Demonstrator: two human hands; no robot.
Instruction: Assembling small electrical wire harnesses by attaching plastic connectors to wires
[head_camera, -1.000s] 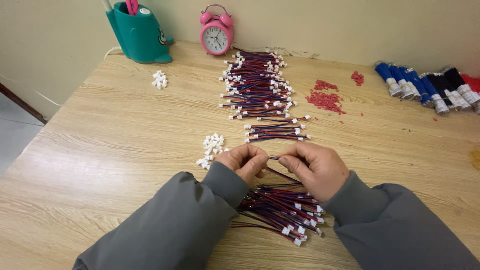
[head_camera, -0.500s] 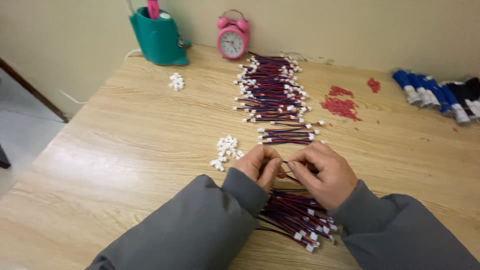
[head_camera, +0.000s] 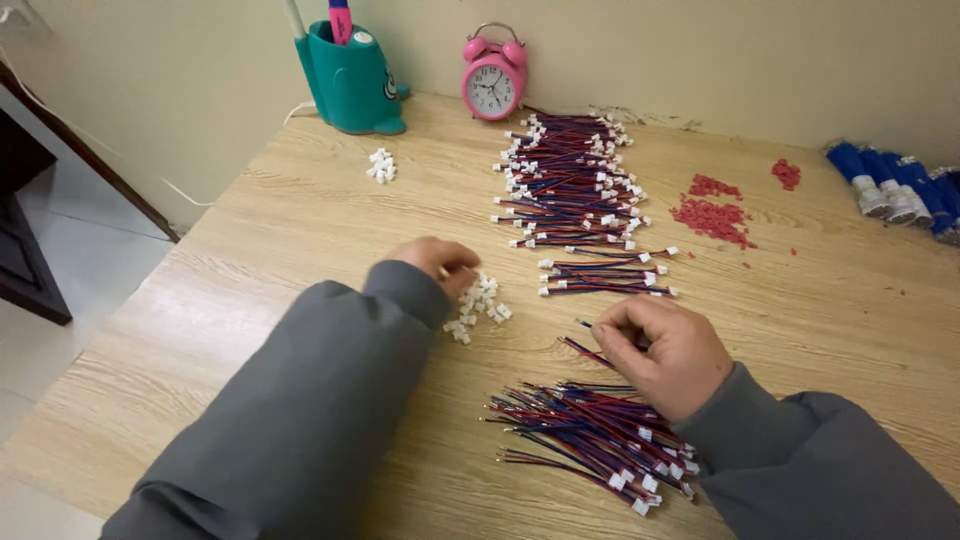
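My left hand (head_camera: 432, 258) reaches over a small heap of white plastic connectors (head_camera: 478, 304), fingers curled down onto it; whether it grips one is hidden. My right hand (head_camera: 662, 350) pinches one red-and-blue wire (head_camera: 583, 351), whose bare end sticks out to the left. Just below that hand lies a loose pile of red-and-blue wires (head_camera: 585, 432) with white plugs on their ends. Beyond my hands, a short row of finished wires (head_camera: 605, 278) lies flat, and a long stack of the same wires (head_camera: 570, 180) runs toward the wall.
A teal pen holder (head_camera: 352, 82) and a pink alarm clock (head_camera: 493, 84) stand at the wall. Another small cluster of white connectors (head_camera: 381, 166) lies at the left, red bits (head_camera: 712, 216) at the right, blue cylinders (head_camera: 893, 185) far right. The wooden table (head_camera: 250, 290) drops off at left.
My hands were together on one wire; now the left hand has moved left to the white connector heap while the right hand keeps the wire. The view has shifted left.
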